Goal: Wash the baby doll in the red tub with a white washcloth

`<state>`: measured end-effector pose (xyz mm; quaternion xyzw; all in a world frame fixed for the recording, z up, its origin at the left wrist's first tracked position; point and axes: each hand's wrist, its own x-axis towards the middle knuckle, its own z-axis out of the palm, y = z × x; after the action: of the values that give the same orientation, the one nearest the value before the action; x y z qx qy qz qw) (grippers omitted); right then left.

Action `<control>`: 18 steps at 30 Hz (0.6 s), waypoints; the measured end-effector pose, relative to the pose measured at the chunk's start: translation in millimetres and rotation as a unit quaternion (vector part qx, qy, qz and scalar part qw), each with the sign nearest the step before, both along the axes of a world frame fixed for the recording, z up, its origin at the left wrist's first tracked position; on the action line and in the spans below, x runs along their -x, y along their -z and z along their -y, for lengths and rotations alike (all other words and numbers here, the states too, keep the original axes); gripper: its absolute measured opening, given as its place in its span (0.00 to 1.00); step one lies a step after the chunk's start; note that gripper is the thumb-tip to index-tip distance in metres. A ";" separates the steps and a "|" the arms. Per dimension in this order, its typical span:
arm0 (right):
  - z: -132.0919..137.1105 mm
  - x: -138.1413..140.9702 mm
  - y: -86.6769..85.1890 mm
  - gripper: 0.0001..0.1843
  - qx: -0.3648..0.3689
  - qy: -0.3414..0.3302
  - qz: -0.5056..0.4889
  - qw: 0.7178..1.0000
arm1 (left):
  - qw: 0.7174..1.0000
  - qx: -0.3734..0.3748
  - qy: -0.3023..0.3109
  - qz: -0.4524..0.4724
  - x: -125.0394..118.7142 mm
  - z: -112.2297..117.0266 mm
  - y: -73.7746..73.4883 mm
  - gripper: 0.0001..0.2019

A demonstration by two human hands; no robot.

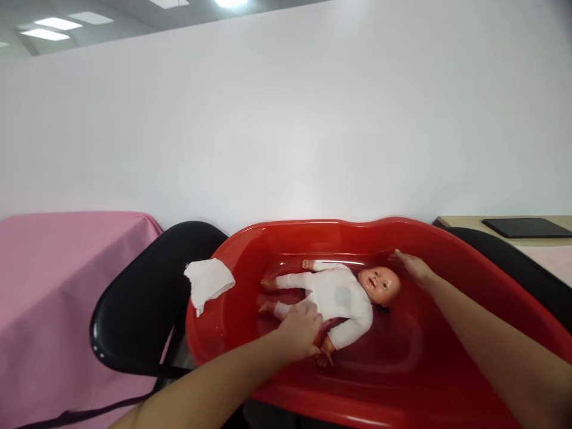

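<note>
A baby doll in white cloth clothing lies on its back in a red baby bathtub, its head to the right and its feet to the left. Water seems to cover the tub's bottom around it. My left hand rests at the doll's hip and upper leg, fingers spread over the white cloth. Just right of the doll's head, my right hand is stretched out beside it, apart from the head. Over the tub's left rim hangs a folded white cloth.
A black chair stands under the tub's left end, next to a table with a pink cover. Another black chair back shows at the right. Behind it, a dark flat tablet-like object lies on a wooden table. A white partition closes off the back.
</note>
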<state>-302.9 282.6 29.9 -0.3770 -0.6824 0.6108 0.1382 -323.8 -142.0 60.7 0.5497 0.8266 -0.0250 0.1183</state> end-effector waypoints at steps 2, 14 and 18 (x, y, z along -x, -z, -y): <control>-3.9 -4.8 15.7 0.20 0.117 0.014 0.005 0.993 | 0.995 -0.019 0.100 -0.013 -11.8 -16.2 12.5 0.30; 46.8 -26.0 32.5 0.27 0.297 0.100 -0.060 0.948 | 0.998 0.006 0.055 0.026 54.1 -17.4 36.8 0.22; 45.9 -27.1 46.1 0.26 0.296 0.152 -0.098 0.938 | 0.998 0.019 0.019 -0.061 79.2 2.1 47.1 0.33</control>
<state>-275.8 236.7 -16.1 -0.4385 -0.3881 0.7908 0.1781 -403.0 -144.1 13.7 0.5604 0.8211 -0.0761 0.0775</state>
